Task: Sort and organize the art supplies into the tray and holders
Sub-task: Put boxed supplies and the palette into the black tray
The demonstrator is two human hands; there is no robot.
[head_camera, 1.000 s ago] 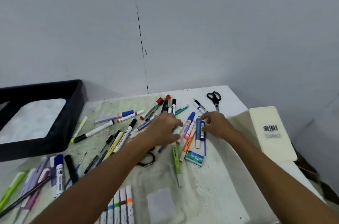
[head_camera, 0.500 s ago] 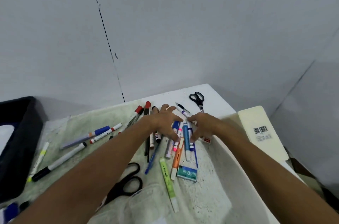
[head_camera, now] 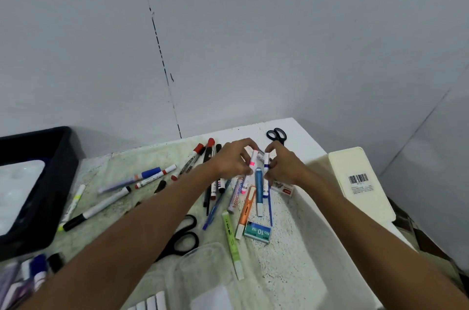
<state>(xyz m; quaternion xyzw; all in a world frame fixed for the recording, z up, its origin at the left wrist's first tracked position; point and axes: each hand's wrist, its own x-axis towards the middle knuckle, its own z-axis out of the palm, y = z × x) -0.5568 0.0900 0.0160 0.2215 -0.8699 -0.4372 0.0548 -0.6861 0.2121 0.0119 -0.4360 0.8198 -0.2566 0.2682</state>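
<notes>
Pink-banded marker (head_camera: 253,160): white barrel, now lifted off the cloth, pinched in left hand (head_camera: 232,161); lay in the pile a second ago.
Blue-banded marker (head_camera: 266,163): white, raised upright, pinched by right hand (head_camera: 284,166), just beside the pink one.
Change: both hands went from pressing the pile to picking, so sorting by type looks started.
Pile (head_camera: 250,198): orange, teal, green highlighters, pens, staple box (head_camera: 257,231) still loose on table.
Black tray (head_camera: 58,177): far left, well apart.

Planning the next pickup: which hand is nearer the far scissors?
Right. The right hand is just below the far scissors; the left hand sits farther to their left.
</notes>
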